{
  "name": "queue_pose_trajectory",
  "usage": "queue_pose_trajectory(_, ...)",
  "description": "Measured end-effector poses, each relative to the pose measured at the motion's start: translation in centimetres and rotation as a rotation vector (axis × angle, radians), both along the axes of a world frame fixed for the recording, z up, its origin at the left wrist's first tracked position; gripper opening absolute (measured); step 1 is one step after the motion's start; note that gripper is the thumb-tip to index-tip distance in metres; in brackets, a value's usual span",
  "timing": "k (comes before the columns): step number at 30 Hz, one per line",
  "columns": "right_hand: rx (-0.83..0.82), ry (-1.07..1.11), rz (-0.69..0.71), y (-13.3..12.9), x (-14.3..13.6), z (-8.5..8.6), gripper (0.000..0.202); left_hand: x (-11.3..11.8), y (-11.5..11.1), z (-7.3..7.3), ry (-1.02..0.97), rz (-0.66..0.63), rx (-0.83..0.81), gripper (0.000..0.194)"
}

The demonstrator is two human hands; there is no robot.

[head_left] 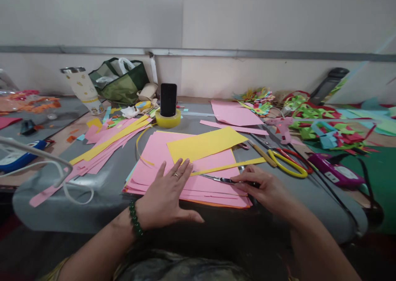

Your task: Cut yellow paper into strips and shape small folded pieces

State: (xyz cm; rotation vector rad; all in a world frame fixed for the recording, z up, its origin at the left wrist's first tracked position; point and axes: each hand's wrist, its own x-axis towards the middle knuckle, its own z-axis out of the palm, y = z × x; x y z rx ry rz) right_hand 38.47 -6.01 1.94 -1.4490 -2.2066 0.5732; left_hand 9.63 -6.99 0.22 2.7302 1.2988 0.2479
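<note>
Well, the left hand (167, 194) lies spread on the pink stack (210, 190), fingertips near the yellow sheet (207, 143). The right hand (266, 188) pinches a slim metal tool (221, 180) over the stack's right side.

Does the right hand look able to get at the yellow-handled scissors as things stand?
Probably yes: the scissors lie close by, yellow handle uncovered, though the right hand holds a slim metal tool it may need to put down.
</note>
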Motion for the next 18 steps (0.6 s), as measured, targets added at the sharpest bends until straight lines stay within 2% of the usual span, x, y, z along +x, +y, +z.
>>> queue_pose_trajectory(6, 0.023, -0.015, -0.008, -0.2, -1.0, 0.7, 0.023, -0.7, -1.5, -0.6, -0.021, 0.027, 0.028, 0.107)
queue_pose_trajectory(12, 0.024, -0.014, -0.007, -0.5, -0.1, 0.5, 0.024, -0.6, -1.5, -0.7, -0.048, 0.028, -0.005, 0.114)
queue_pose_trajectory(18, 0.097, -0.040, -0.046, -0.4, 0.3, 0.4, 0.022, -0.4, -1.3, -0.2, -0.039, 0.005, 0.000, 0.116)
